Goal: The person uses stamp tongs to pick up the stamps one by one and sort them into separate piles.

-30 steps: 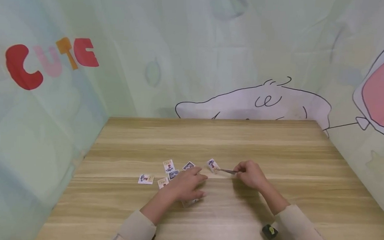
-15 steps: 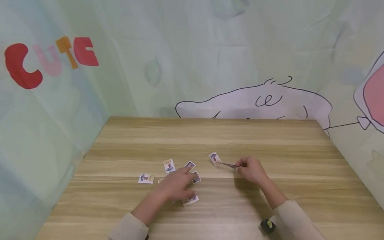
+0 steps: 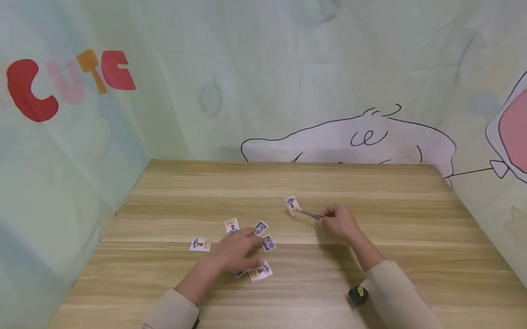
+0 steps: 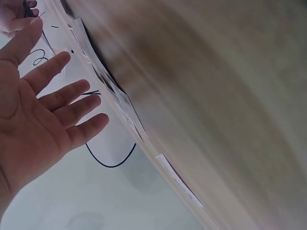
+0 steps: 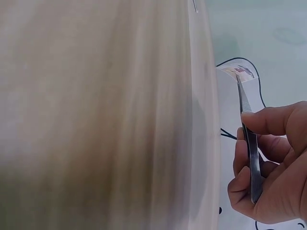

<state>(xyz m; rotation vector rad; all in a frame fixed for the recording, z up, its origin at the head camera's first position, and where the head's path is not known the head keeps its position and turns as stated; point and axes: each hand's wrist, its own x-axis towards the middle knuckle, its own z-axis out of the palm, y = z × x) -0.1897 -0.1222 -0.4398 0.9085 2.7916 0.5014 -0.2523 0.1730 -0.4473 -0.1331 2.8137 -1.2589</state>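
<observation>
My right hand (image 3: pixel 342 223) pinches metal tweezers (image 5: pixel 253 158) between thumb and fingers. At the tweezers' tips is a small printed paper card (image 3: pixel 292 204), white-edged with a blue and red picture, raised above the table in the right wrist view. My left hand (image 3: pixel 235 251) spreads its fingers over a loose cluster of similar cards, palm down. A gap shows between its fingers and the cards in the left wrist view. Around it lie a card (image 3: pixel 261 229) near the index finger, another card (image 3: pixel 268 243) past the fingertips and a card (image 3: pixel 261 271) by the thumb. The palm covers part of the cluster.
One card (image 3: pixel 200 244) lies apart at the left, and another card (image 3: pixel 231 225) sits just behind the left hand. The wooden table (image 3: pixel 379 191) meets a printed cloth backdrop (image 3: pixel 178 79) at its back and sides. A small black object (image 3: pixel 357 294) is at the right cuff.
My right hand has moved away from me, carrying the card in the tweezers farther back. My left hand has drawn back to the left, uncovering the cards at its right.
</observation>
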